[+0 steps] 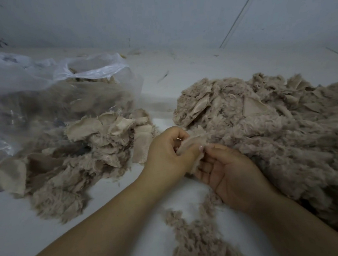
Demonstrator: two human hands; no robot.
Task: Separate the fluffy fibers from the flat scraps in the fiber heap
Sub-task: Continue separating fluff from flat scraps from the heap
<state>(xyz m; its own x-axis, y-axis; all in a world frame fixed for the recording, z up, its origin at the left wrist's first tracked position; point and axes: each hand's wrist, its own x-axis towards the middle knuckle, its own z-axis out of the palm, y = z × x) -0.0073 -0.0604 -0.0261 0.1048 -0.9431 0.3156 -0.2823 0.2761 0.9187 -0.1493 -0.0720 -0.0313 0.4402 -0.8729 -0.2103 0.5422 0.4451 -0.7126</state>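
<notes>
Nearest, loose fluffy fibers (195,237) trail on the bench (113,197) below the grip. Left hand (166,156) and right hand (228,171) together pinch one flat scrap (189,146), fingers curled on it, its long axis running between them. Right of the grip lies the fiber heap (275,131); left, nearer the left hand, the scrap pile (96,145) and plastic bag (40,93).

Fluffy matt beige fiber heap (275,131), smooth flat cloth scraps (108,136), glossy clear plastic bag (29,84)
</notes>
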